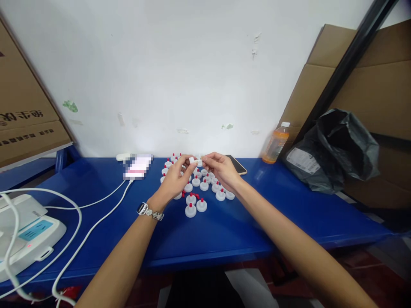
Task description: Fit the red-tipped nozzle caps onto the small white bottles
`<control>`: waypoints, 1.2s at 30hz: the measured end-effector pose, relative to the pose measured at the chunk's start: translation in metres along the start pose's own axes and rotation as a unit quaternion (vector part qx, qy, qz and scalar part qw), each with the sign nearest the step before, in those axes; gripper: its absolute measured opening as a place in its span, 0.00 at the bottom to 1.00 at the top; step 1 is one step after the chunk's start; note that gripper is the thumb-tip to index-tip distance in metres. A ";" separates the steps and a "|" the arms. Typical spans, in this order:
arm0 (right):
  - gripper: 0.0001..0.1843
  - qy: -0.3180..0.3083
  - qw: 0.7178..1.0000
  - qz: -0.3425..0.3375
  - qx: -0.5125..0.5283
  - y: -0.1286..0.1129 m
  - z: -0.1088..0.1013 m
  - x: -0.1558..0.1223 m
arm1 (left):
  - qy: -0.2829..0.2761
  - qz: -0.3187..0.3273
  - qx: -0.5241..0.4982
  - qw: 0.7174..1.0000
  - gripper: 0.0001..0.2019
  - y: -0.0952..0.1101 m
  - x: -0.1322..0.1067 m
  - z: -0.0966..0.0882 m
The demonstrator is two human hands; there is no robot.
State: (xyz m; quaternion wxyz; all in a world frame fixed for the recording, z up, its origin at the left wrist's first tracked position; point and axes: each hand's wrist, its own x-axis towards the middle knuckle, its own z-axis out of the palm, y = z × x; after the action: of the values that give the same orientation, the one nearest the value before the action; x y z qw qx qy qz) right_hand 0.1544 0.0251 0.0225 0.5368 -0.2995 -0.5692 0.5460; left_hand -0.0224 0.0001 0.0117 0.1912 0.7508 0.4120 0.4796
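Observation:
Above the blue table (257, 222), my left hand (176, 176) and my right hand (221, 168) meet, both pinching one small white cap (193, 161) between their fingertips. A watch sits on my left wrist. Under and around the hands lie several white caps with red tips (196, 206), standing upright in loose rows. A few loose red pieces (196, 196) lie among them.
A phone (138, 166) on a white cable lies at the left, a second phone (238, 165) at the right. An orange drink bottle (275, 143) and a black plastic bag (334, 149) stand at the far right. A white device (28, 233) sits at the near left, cardboard boxes (22, 102) beyond.

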 end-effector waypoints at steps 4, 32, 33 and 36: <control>0.20 -0.004 1.000 -0.024 0.008 0.000 0.005 0.000 | -0.002 0.017 -0.020 1.000 0.15 0.003 0.000 -0.001; 0.15 -0.146 0.677 -0.127 -0.710 0.026 0.014 0.063 | 0.046 -0.065 0.201 0.976 0.21 -0.047 0.005 -0.029; 0.15 -0.160 0.667 -0.126 -0.717 0.027 0.016 0.065 | 0.035 -0.062 0.209 0.975 0.20 -0.047 0.005 -0.027; 0.14 -0.196 0.665 -0.111 -0.712 0.026 0.017 0.069 | 0.014 -0.050 0.222 0.974 0.19 -0.045 0.004 -0.021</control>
State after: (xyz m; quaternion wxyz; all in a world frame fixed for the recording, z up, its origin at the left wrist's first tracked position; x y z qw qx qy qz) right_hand 0.1153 0.0905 0.0202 0.0925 -0.4112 -0.9058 -0.0430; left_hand -0.0596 0.0271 -0.0072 0.0374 0.7460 0.5480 0.3765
